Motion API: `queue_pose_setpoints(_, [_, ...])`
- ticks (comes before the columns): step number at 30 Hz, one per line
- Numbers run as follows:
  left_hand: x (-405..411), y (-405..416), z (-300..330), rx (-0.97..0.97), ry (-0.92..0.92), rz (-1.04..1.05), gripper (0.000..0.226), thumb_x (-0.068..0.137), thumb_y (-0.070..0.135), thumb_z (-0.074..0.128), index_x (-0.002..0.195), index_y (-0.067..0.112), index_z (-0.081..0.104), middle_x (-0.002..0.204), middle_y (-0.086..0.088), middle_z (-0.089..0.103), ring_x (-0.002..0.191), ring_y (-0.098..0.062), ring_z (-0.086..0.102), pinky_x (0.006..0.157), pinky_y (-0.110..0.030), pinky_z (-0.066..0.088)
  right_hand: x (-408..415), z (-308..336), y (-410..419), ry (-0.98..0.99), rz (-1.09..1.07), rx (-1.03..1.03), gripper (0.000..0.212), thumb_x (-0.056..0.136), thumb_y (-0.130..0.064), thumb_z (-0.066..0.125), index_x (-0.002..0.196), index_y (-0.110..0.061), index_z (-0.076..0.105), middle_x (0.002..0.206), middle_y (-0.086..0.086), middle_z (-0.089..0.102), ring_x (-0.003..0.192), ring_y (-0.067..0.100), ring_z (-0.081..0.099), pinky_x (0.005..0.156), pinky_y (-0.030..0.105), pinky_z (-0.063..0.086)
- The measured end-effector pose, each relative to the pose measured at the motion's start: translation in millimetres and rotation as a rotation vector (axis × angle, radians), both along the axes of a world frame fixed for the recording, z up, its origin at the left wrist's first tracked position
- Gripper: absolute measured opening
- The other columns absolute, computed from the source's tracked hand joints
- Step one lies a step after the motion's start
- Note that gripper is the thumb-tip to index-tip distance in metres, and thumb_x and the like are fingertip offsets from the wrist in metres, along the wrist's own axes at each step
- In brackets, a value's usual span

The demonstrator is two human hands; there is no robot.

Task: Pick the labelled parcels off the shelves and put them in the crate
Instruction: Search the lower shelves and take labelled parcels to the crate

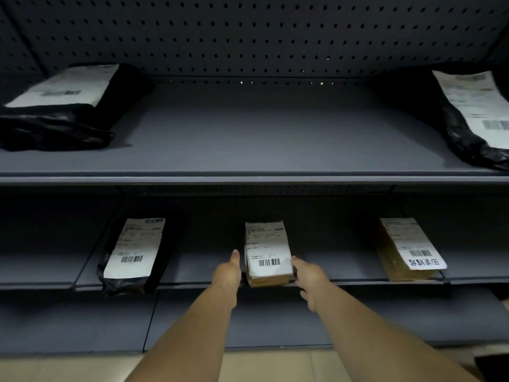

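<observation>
Dark steel shelving (248, 177), crate not seen. Small brown parcel (268, 255) at the lower shelf's front edge is flanked by left hand (227, 274) and right hand (309, 279), fingers spread, apparently for a two-sided clamp; contact unclear.

One head-worn wide view looks forward and down, close to grey shelves (248, 150).

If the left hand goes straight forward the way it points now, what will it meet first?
Probably nothing soon: the left hand points past the left side of the small brown parcel, along bare shelf toward the dark back. Depth is unclear, so it may brush the parcel's edge.
</observation>
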State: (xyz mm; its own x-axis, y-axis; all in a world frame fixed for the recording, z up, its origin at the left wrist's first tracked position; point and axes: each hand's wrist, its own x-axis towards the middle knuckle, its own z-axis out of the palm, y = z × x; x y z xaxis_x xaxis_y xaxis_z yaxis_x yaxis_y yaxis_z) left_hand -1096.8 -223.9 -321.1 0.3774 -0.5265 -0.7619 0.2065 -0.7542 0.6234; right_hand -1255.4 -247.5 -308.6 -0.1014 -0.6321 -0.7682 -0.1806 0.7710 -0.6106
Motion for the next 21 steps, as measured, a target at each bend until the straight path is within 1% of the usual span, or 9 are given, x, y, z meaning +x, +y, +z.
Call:
queue_pose_setpoints(3, [3.2,-6.9,-4.4,-0.007,0.037,0.013,0.065,0.094,0.053,0.041,0.137,0.005,0.041,0.136,-0.016,0.048,0.123,-0.033,0.046,0.100,-0.041,0.039,3.8,-1.8,-6.6,-0.066,-0.034,0.021,0.039,0.097,-0.039,0.045,0.118,-0.008,0.058,0.112,0.012,0.063,0.102,0.026,0.055,0.094,0.034,0.038])
queue_pose_setpoints(7, [6.1,-14.4,-7.1,-0.020,0.097,0.018,0.060,0.094,0.052,0.043,0.134,0.007,0.044,0.127,-0.014,0.054,0.116,-0.030,0.050,0.098,-0.040,0.040,9.1,-5.1,-12.4,-0.130,-0.081,0.041,0.037,0.097,-0.045,0.042,0.105,-0.013,0.057,0.086,0.004,0.063,0.074,0.018,0.056,0.077,0.029,0.039])
queue_pose_setpoints(9, [6.2,-16.5,-8.3,-0.025,0.133,0.019,0.057,0.095,0.051,0.042,0.132,0.009,0.046,0.120,-0.012,0.057,0.108,-0.027,0.053,0.095,-0.039,0.041,9.2,-6.7,-14.6,-0.142,-0.081,0.047,0.040,0.097,-0.048,0.040,0.103,-0.013,0.059,0.089,0.005,0.065,0.080,0.020,0.059,0.077,0.029,0.038])
queue_pose_setpoints(11, [6.4,-17.7,-10.9,-0.017,0.169,0.012,0.055,0.095,0.052,0.041,0.132,0.011,0.046,0.125,-0.013,0.056,0.113,-0.029,0.053,0.100,-0.041,0.040,8.8,-8.9,-16.5,-0.145,-0.077,0.055,0.042,0.097,-0.049,0.038,0.103,-0.014,0.060,0.096,0.006,0.066,0.091,0.024,0.060,0.083,0.030,0.036])
queue_pose_setpoints(13, [6.9,-18.5,-12.5,-0.014,0.200,-0.015,0.051,0.095,0.053,0.041,0.125,0.014,0.050,0.121,-0.011,0.059,0.113,-0.029,0.055,0.103,-0.042,0.038,10.1,-9.8,-17.1,-0.175,-0.075,0.043,0.042,0.097,-0.050,0.037,0.095,-0.015,0.061,0.090,0.004,0.066,0.083,0.020,0.060,0.085,0.029,0.035])
queue_pose_setpoints(15, [8.9,-19.0,-12.2,-0.033,0.227,-0.029,0.043,0.095,0.053,0.040,0.111,0.017,0.057,0.105,-0.006,0.065,0.100,-0.025,0.059,0.100,-0.041,0.040,11.8,-11.1,-16.9,-0.201,-0.068,0.044,0.041,0.096,-0.052,0.039,0.088,-0.018,0.062,0.085,0.002,0.066,0.078,0.018,0.060,0.085,0.029,0.035])
queue_pose_setpoints(17, [12.0,-19.1,-10.7,-0.060,0.238,-0.029,0.038,0.094,0.052,0.043,0.102,0.019,0.059,0.098,-0.004,0.066,0.090,-0.022,0.060,0.094,-0.040,0.042,12.9,-10.3,-15.7,-0.230,-0.062,0.045,0.040,0.094,-0.053,0.043,0.090,-0.019,0.063,0.088,0.004,0.069,0.084,0.020,0.063,0.079,0.026,0.041])
queue_pose_setpoints(19, [15.6,-18.4,-9.1,-0.095,0.236,-0.017,0.037,0.091,0.052,0.049,0.103,0.019,0.058,0.097,-0.003,0.065,0.085,-0.020,0.060,0.089,-0.039,0.044,12.3,-10.3,-15.5,-0.265,-0.069,0.033,0.038,0.093,-0.052,0.047,0.094,-0.018,0.065,0.088,0.004,0.072,0.086,0.021,0.066,0.066,0.025,0.045])
queue_pose_setpoints(21, [19.1,-16.5,-8.1,-0.141,0.223,0.001,0.037,0.088,0.051,0.056,0.108,0.020,0.055,0.097,-0.002,0.064,0.083,-0.017,0.059,0.089,-0.039,0.048,11.4,-11.2,-15.2,-0.269,-0.061,0.005,0.037,0.089,-0.051,0.054,0.100,-0.017,0.064,0.094,0.003,0.072,0.092,0.020,0.064,0.073,0.026,0.048])
